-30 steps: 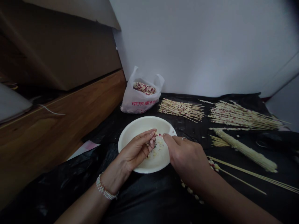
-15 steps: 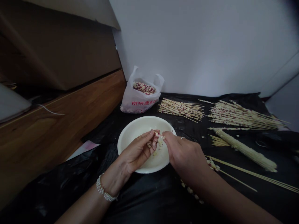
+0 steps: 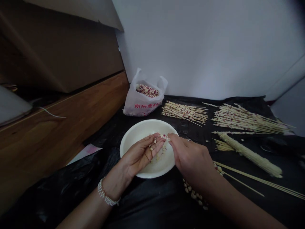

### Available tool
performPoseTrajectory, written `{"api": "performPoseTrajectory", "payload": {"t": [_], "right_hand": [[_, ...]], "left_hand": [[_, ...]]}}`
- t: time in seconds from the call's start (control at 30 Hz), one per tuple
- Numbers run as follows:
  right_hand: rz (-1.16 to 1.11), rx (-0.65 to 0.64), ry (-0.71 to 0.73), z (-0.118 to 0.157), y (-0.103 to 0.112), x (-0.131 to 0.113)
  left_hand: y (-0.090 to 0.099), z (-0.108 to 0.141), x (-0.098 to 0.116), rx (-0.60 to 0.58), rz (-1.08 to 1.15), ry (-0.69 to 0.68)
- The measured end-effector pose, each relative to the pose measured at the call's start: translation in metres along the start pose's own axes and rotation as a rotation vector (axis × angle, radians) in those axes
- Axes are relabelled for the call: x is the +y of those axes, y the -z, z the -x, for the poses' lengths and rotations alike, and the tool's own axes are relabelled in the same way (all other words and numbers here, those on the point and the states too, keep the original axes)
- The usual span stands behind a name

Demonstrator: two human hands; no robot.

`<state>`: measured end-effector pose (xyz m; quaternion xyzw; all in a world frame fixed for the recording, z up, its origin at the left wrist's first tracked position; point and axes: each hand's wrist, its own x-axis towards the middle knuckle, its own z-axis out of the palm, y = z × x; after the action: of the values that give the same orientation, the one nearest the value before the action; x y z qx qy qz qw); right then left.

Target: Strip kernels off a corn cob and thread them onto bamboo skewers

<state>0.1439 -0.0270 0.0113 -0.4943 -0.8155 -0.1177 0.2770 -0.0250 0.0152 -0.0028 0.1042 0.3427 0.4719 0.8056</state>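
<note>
Over a white bowl (image 3: 130, 133), my left hand (image 3: 140, 154) is turned palm up, with a few loose corn kernels on its half-curled fingers. My right hand (image 3: 190, 156) pinches a thin skewer threaded with cream and dark red kernels (image 3: 164, 136). The skewer's bare tip points left, close to my left thumb and forefinger. More kernels lie in the bottom of the bowl. Part of the skewer is hidden behind my right fingers.
Behind the bowl stands a plastic bag (image 3: 145, 106) holding corn cobs. Threaded skewers lie in two piles (image 3: 184, 111), (image 3: 243, 119) at the right. Nearer are a stripped cob (image 3: 252, 154), bare sticks (image 3: 259, 179) and loose kernels (image 3: 195, 195) on black sheeting (image 3: 147, 203).
My left fingers have opened a little, baring the skewer tip and the kernels on them. My right hand has shifted slightly right, uncovering more kernels on the sheeting.
</note>
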Motion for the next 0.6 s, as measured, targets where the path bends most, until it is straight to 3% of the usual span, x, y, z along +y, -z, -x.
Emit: {"api": "performPoseTrajectory", "payload": {"t": [0.17,0.33,0.6], "right_hand": [[0.017,0.021,-0.011,0.0,0.0001,0.0006],[0.026,0.0,-0.038,0.0006,-0.0008,0.0012],[0.007,0.015,-0.036,-0.0004,-0.0008,0.0005]], "left_hand": [[0.001,0.0018,-0.001,-0.043,-0.161,-0.061],[0.0014,0.0019,0.0014,-0.052,-0.099,0.038],[0.0051,0.0005,-0.0009,-0.118,-0.095,0.02]]}}
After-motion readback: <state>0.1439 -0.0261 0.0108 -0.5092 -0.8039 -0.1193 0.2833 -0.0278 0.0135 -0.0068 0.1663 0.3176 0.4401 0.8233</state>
